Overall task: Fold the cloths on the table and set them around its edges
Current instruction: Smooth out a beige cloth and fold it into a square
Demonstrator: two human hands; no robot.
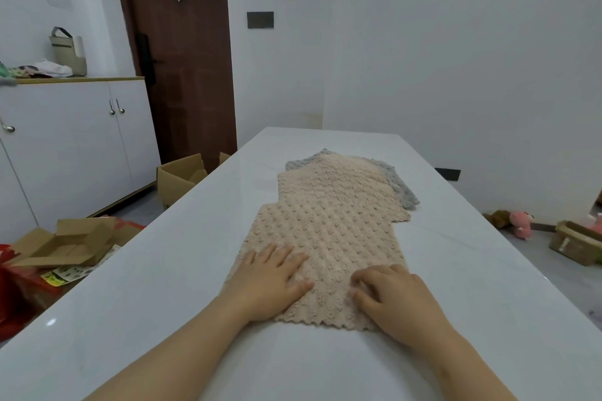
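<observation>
Several textured cloths lie overlapping in a row down the middle of the white table (163, 270). The nearest beige cloth (325, 238) lies flat, and both my hands are on its near end. My left hand (273, 280) presses flat on its left part, fingers straight. On the cloth's near right corner rests my right hand (391, 296), its fingertips bent down into the fabric. A second beige cloth (342, 182) lies farther back, partly under the first. A grey cloth (400, 185) peeks out beneath it at the far end.
Open cardboard boxes (182, 176) and packaging (65, 244) sit on the floor left of the table. White cabinets (75, 146) and a brown door (182, 58) stand behind them. A pink plush toy (521, 225) and a box (576, 244) lie on the floor at right.
</observation>
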